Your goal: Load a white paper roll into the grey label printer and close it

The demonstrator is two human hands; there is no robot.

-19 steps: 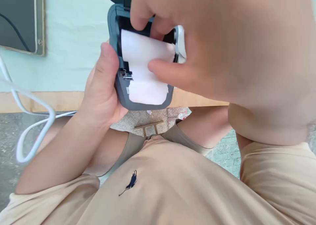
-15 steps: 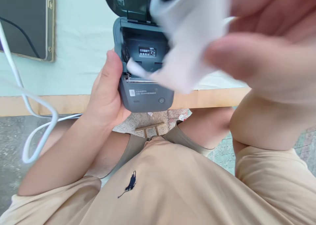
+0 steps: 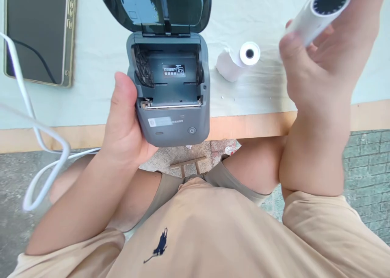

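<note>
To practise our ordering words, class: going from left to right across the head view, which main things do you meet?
Dark-screened device → left hand → grey printer with its lid open → paper roll on the table → right hand holding a white roll.

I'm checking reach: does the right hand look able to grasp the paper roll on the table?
Probably not: nothing covers the paper roll, but the right hand holds a white cylinder.

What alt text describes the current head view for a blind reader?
The left hand holds a grey printer, lid open; the right hand grips a white cylinder with a dark end. A paper roll and a dark-screened device rest on the table.
</note>
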